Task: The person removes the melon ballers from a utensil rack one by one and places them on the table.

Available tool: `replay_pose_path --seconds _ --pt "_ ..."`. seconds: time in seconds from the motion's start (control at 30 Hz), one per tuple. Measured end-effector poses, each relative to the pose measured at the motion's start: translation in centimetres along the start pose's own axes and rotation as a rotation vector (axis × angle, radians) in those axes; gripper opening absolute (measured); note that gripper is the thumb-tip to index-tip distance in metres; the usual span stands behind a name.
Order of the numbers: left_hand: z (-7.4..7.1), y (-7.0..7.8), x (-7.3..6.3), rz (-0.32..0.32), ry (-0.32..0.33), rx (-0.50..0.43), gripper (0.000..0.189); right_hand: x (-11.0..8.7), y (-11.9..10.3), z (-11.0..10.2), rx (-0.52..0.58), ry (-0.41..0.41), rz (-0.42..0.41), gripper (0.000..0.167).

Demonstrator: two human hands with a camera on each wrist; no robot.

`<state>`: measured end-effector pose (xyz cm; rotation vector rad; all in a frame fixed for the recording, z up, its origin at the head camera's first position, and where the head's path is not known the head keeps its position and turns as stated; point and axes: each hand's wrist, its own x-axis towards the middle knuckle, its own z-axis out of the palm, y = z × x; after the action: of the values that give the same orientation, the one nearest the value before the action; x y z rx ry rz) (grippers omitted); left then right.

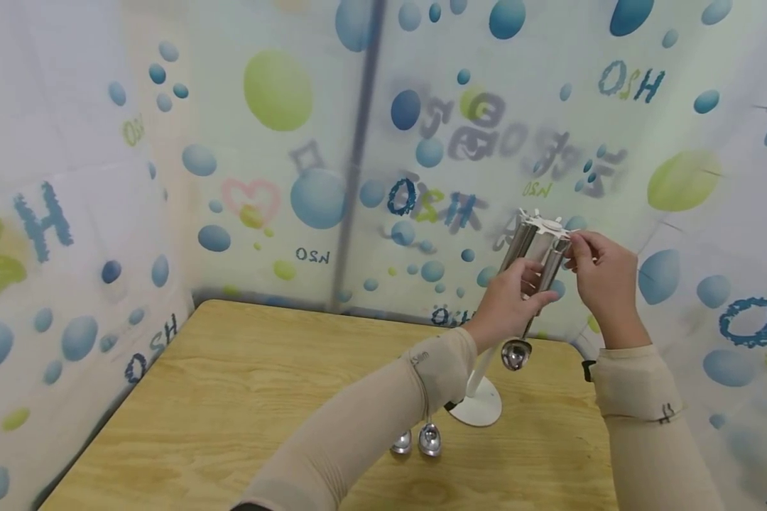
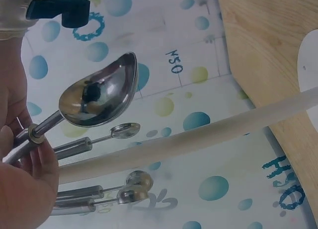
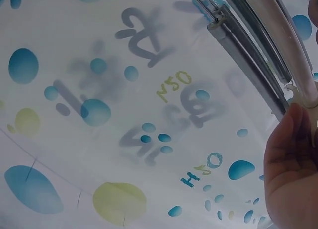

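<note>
A white stand with a notched ring [image 1: 547,226] at its top has several metal-handled utensils hanging around it, their handles [image 3: 251,65] close together. My left hand [image 1: 505,301] grips a metal scoop [image 1: 516,355] by its handle, just above the neck; its bowl hangs downward. In the left wrist view this scoop's bowl [image 2: 102,92] is large and pointed at the lip. At the ring's right side, my right hand [image 1: 604,273] pinches the upper end of the scoop's handle. Smaller-looking bowls of hanging scoops [image 2: 131,194] show beyond the left hand.
The stand's round white base [image 1: 482,404] rests on the wooden table [image 1: 262,383], joined to a slanting pole [image 2: 198,134]. Two metal scoops [image 1: 430,440] lie on the table, partly behind my left sleeve. Patterned curtain walls [image 1: 294,163] surround the table.
</note>
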<state>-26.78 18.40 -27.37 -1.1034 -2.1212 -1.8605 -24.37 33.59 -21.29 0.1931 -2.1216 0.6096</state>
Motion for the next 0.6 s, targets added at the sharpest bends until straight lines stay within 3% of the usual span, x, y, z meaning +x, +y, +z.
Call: replay_pose_path --seconds 0.6 --pt "-0.68 0.34 0.08 -0.005 0.001 0.006 0.043 -0.09 -0.13 0.18 -0.039 0.024 0.016 0.032"
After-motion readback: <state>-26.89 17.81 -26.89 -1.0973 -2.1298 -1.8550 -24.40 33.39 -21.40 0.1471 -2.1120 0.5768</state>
